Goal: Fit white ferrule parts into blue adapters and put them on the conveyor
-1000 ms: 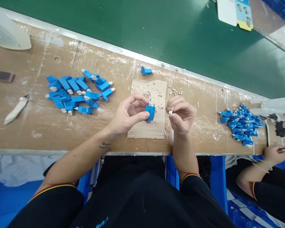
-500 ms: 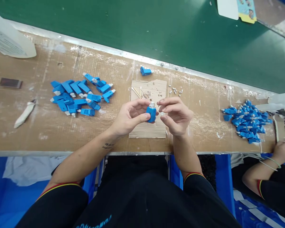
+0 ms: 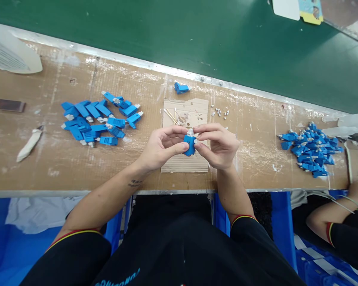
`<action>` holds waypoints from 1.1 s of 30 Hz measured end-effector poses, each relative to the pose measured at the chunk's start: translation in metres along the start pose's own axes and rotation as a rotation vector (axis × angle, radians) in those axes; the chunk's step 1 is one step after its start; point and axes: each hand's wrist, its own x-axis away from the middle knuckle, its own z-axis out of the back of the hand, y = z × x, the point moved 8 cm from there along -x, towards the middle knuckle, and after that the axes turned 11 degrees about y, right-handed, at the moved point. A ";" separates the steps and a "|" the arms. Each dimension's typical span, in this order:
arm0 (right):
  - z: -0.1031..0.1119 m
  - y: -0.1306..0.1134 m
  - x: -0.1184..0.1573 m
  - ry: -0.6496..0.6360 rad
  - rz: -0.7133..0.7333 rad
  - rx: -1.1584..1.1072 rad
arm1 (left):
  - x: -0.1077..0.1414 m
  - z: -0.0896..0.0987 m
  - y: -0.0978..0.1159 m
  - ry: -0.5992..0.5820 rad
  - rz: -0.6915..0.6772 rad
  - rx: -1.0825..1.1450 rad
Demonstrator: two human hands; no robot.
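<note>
Above a piece of cardboard [image 3: 185, 166], my left hand [image 3: 162, 147] grips a small blue block-like part [image 3: 189, 145] between thumb and fingers. A pale grey knob stands up from its top. My right hand [image 3: 219, 146] pinches a tiny pale piece [image 3: 196, 141] at the block's right side, seemingly touching it. Its index fingertip is close to the knob. Thin wooden sticks [image 3: 170, 116] and dark glue-like smears lie on the cardboard. Several tiny pale bits [image 3: 219, 112] are scattered to its right.
Many similar blue parts lie in a loose group [image 3: 86, 125] at left and a heap [image 3: 312, 151] at right; one more blue part [image 3: 181, 88] lies behind the cardboard. A white-wrapped blade [image 3: 30, 145] and dark rectangular block [image 3: 11, 105] are far left. A co-worker's arm [image 3: 331, 210] is at right.
My right hand has moved left, bringing the tiny pale piece from a gap away to the blue part's side. My left hand keeps its grip. The view has shifted slightly.
</note>
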 end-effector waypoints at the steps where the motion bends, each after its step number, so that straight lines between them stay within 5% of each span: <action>1: 0.000 0.000 0.000 -0.001 0.002 0.004 | 0.000 0.000 0.000 0.000 0.001 -0.003; 14: 0.002 -0.005 -0.006 -0.115 -0.006 -0.023 | 0.000 -0.002 0.011 0.009 -0.122 -0.025; 25: 0.001 -0.009 -0.002 -0.087 0.083 -0.066 | 0.003 -0.005 0.022 0.008 -0.219 -0.057; 28: 0.002 -0.005 -0.004 -0.075 0.014 -0.178 | 0.004 -0.006 0.024 -0.015 -0.209 -0.062; 33: -0.013 -0.002 0.000 -0.269 -0.124 -0.260 | 0.009 -0.008 0.021 -0.091 -0.153 -0.043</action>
